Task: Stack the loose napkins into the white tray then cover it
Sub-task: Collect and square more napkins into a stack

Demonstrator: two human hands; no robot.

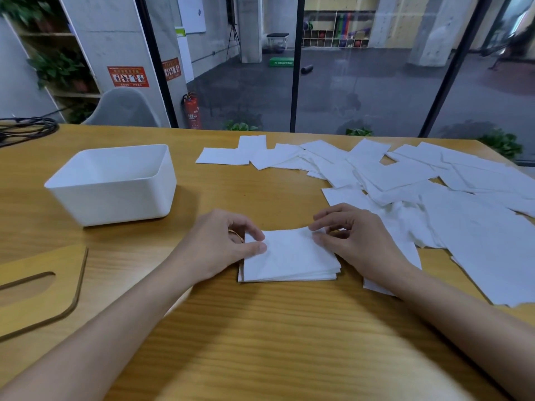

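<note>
Wooden counter (260,328), yellow-brown grain, by a glass wall.

Centre, near: stack of folded white paper napkins (289,256), lying flat on the counter, edges roughly squared. Both hands are on it. Left hand (223,241) pinches the stack's left edge, thumb on top, fingers curled at the far-left corner. Right hand (356,241) pinches the far-right edge between thumb and forefinger; that edge lifts a little. Whether the fingers catch only the top sheet or more layers is hard to tell.

Left, farther back: white rectangular plastic tray (115,204), upright, open top, nothing visible inside, well apart from the stack.

Left, near edge: flat wooden lid with an oval slot (43,308), lying on the counter, partly cut off by the picture's edge.

Right and far right: loose white napkins (405,175) spread in an overlapping sprawl, reaching under the right wrist and forearm.

Far left corner: black cables (26,127). Beyond the counter: grey moulded chair (124,108), red fire extinguisher (192,111) behind the glass.
</note>
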